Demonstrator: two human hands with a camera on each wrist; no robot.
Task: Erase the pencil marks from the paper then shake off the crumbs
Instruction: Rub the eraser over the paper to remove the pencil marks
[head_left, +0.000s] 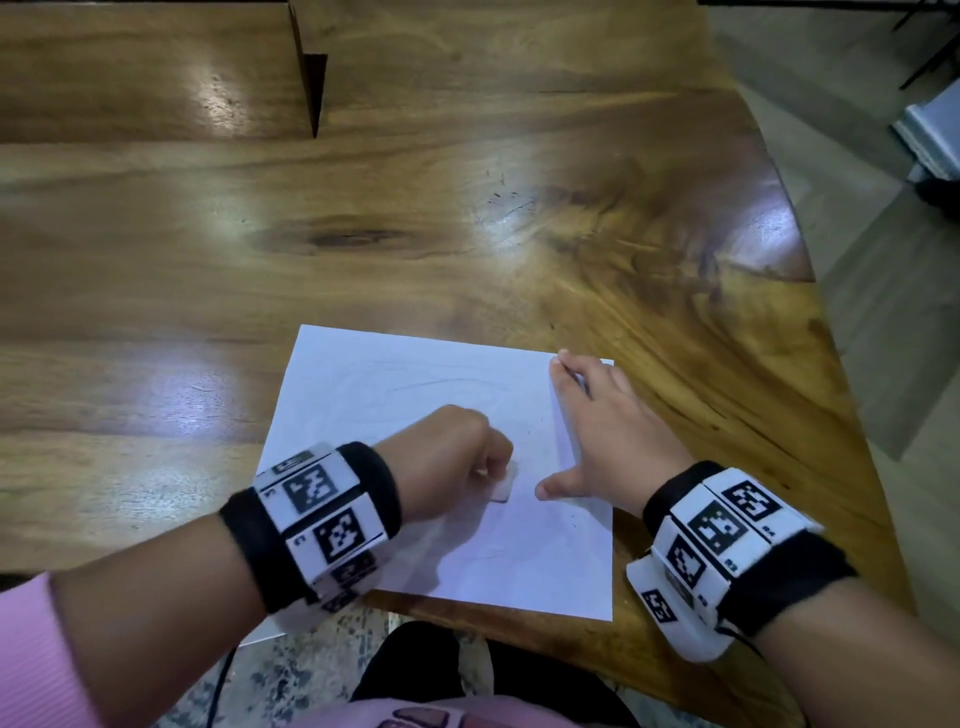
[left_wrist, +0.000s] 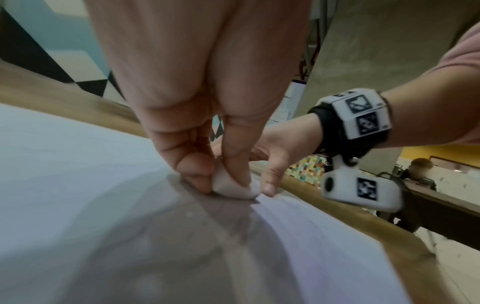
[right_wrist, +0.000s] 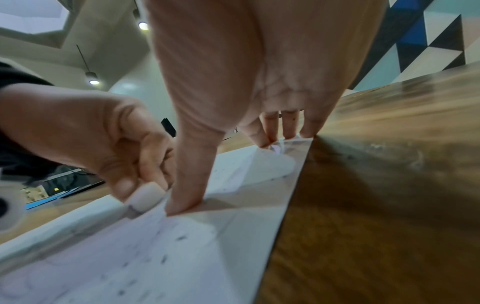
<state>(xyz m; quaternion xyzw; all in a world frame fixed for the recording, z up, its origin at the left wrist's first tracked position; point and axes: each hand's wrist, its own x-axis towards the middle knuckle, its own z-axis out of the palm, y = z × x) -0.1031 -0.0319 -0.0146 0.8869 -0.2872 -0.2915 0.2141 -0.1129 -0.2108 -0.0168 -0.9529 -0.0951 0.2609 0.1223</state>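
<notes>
Left hand (head_left: 451, 457) curled into a loose fist, knuckles up, thumb and fingertips (left_wrist: 235, 164) pinching a small white eraser (head_left: 504, 486) low at the tips. Left forearm comes in from the lower left, bare below a pink sleeve (head_left: 31, 654), wrist wrapped in a black band with white marker blocks (head_left: 322, 514).

Right hand (head_left: 613, 441) flat, palm down, fingers straight and together pointing away from the body, thumb (right_wrist: 192, 185) splayed out toward the left hand. Right forearm enters from the lower right, wrist banded the same way (head_left: 727, 540). The two hands sit close, thumb tip just beside the eraser.
</notes>
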